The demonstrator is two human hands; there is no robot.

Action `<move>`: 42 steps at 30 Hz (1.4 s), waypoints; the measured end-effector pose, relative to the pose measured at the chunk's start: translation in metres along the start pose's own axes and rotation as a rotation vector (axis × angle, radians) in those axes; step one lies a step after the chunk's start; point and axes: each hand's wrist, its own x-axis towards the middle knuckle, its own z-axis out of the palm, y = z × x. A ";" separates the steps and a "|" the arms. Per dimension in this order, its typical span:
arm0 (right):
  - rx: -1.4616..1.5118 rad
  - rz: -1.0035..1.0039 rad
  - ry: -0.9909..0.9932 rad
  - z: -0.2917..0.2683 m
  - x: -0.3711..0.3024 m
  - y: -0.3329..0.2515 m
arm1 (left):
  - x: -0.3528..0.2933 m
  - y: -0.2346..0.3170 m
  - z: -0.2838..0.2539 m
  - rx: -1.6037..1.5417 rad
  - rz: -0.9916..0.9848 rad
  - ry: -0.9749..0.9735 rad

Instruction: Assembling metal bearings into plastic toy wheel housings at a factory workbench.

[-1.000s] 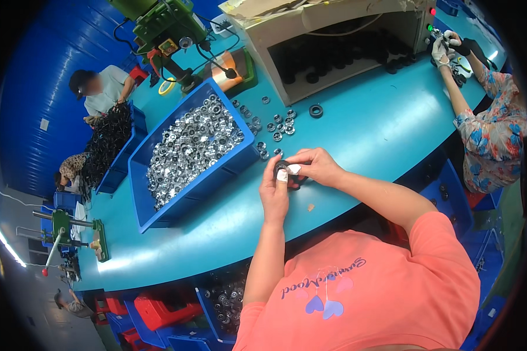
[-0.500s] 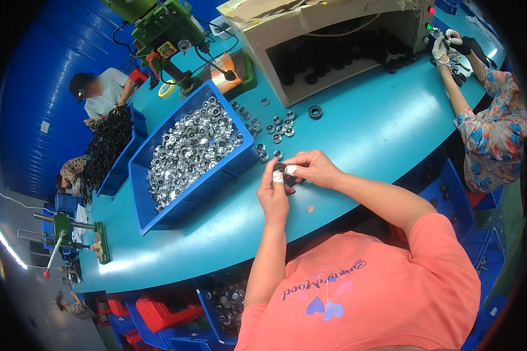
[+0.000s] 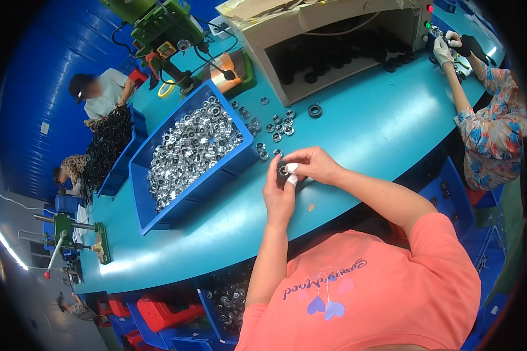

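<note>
A small black ring-shaped part (image 3: 283, 169) is pinched between my two hands, just above the table's near edge. My left hand (image 3: 277, 193) grips it from the left, its thumb wrapped in white tape. From the right, my right hand (image 3: 315, 166) presses fingers, also with white wrapping, against its face. Whether a metal piece sits inside the ring is too small to tell. Just beyond my hands, several shiny metal rings (image 3: 277, 137) lie loose on the table. A similar black ring (image 3: 315, 111) rests farther off.
A blue bin (image 3: 139, 196) heaped with shiny metal rings stands on the turquoise table (image 3: 357, 140) to the left. Behind are a green press (image 3: 164, 41) and an open box (image 3: 275, 70) with black parts. Co-workers sit left and right; a gloved hand (image 3: 442, 52) works at far right.
My hands have turned the black ring so its open face shows more. My left thumb and right fingers have shifted on it. The co-worker's gloved hands moved slightly.
</note>
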 end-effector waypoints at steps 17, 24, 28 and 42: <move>0.220 0.127 -0.184 -0.011 -0.004 -0.020 | -0.002 -0.003 -0.005 -0.028 -0.049 -0.003; 0.241 0.151 -0.191 -0.008 -0.004 -0.021 | 0.001 -0.009 -0.005 -0.027 -0.074 0.006; 0.167 0.143 -0.225 -0.011 -0.001 -0.020 | 0.000 -0.013 -0.005 0.053 0.025 0.017; 0.002 0.082 -0.266 -0.009 -0.007 -0.023 | -0.006 0.002 -0.001 0.614 0.257 0.266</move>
